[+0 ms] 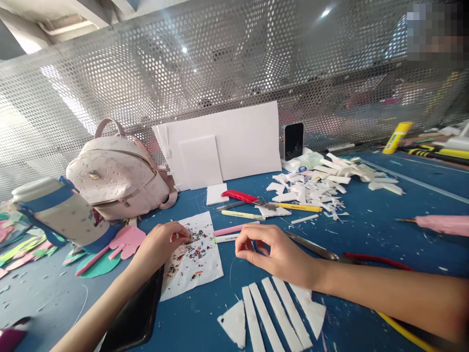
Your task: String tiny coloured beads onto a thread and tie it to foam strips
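Blue table (366, 244) fills the view. Perforated metal screen (220, 58) runs along its far edge at 12 o'clock, with white boards (242, 137) leaning against it.

Pink backpack (117, 176) sits at 10 o'clock. A bottle (62, 210) stands tilted at 9 o'clock. A pile of white scraps (315, 188) lies at 1 o'clock.

Paper sheet (198, 274) lies flat just left of centre. I see my left hand (161, 244) resting on its 10 o'clock corner, fingertips bunched together on the beads (194, 242) scattered there.

My right hand (273, 252) lies on the table just beside the sheet at its 3 o'clock. Thumb and forefinger are pinched on a thin thread (230, 274). The other fingers are curled.

White strips (271, 313) lie side by side at 6 o'clock, near the right wrist. A pink pen (234, 228) lies at 12 o'clock of the right hand.
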Motion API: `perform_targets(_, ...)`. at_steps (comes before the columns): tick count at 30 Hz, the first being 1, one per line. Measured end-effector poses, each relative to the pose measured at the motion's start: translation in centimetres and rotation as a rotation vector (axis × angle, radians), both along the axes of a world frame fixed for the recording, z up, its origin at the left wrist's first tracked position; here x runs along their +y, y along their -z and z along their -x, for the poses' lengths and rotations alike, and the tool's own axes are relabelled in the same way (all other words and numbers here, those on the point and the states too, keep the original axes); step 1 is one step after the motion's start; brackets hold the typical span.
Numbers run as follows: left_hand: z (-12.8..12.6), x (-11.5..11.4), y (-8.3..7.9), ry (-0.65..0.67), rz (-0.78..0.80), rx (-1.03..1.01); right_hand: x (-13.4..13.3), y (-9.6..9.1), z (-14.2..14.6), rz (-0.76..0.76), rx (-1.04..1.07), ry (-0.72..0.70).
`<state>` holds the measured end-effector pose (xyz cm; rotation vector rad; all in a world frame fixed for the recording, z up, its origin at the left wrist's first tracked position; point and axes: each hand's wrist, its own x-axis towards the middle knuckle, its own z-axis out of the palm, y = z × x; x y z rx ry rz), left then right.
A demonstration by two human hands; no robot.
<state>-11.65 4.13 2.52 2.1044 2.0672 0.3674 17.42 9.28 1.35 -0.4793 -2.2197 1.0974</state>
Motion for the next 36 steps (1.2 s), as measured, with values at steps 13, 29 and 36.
perform_targets(13,0.0,-0.2,0.6,0.024,-0.010,0.014,0.0,-0.1,0.0,0.004,-0.008,-0.004)
perform_targets(29,-2.6,-1.4,0.0,0.100,-0.020,-0.159,0.0,-0.2,-0.1,-0.018,-0.007,0.001)
perform_targets(36,-5.3,-2.2,1.5,0.354,-0.081,-0.022,0.0,-0.1,0.0,-0.040,0.007,0.012)
